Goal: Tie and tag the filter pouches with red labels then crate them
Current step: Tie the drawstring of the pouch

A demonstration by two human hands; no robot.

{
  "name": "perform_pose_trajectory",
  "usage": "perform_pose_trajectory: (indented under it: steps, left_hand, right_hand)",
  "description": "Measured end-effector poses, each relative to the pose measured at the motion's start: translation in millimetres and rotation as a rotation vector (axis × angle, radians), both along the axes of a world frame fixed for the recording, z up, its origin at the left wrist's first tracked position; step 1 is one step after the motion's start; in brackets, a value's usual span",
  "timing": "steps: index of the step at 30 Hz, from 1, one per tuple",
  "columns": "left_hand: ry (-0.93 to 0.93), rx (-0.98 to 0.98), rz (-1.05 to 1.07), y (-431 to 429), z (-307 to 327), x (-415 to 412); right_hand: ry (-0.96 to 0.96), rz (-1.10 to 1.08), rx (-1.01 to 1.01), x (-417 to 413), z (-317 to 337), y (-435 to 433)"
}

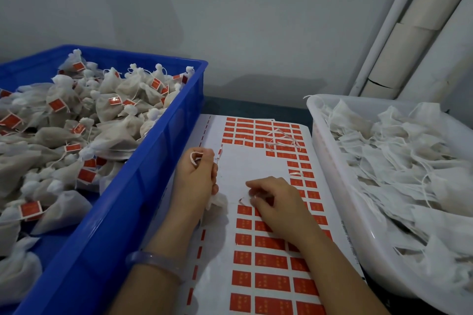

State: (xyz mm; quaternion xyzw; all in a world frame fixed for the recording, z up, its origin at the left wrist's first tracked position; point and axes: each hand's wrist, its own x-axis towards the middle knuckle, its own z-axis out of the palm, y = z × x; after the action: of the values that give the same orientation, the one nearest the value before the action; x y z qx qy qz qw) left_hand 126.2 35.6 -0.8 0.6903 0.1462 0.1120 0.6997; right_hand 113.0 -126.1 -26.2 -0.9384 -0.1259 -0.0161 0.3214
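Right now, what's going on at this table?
A person is tagging pouches. The left hand grips a filter pouch, its string looped over that hand, while the right hand pinches a red label off the label sheet. The blue crate holds tagged pouches; the white tub holds untagged pouches.

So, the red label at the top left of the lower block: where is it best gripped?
Take the red label probably at its upper edge, coming from the bare backing above. It lies flat, so only a lifted corner gives a pinch, and that side has no neighbours. The right hand is beside it; the left hand holds a pouch.
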Motion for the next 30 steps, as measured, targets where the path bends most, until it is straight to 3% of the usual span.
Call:
perform_pose_trajectory:
  steps: [3, 10, 14, 19, 25, 30]
  left_hand:
    - [0.008, 0.004, -0.001, 0, 0, 0]
    - [0.007, 0.035, -0.029, 0, -2, -1]
    - [-0.037, 0.281, -0.127, -5, -4, -5]
    - [-0.079, 0.530, -0.209, -9, -5, -11]
    - [-0.091, 0.541, -0.216, -8, -5, -10]
    - [-0.096, 0.512, -0.209, -8, -4, -11]
  right_hand:
    - [-0.046, -0.061, 0.072, 0, -2, 0]
    - [-0.167, -0.413, 0.581, -3, 8, -15]
    - [-0.146, -0.558, 0.691, -1, 11, -25]
    - [-0.231, -0.561, 0.649, -5, 10, -25]
    - [-0.288, -0.484, 0.477, -9, 10, -30]
    - [-0.248, -0.446, 0.470, -11, 15, -30]
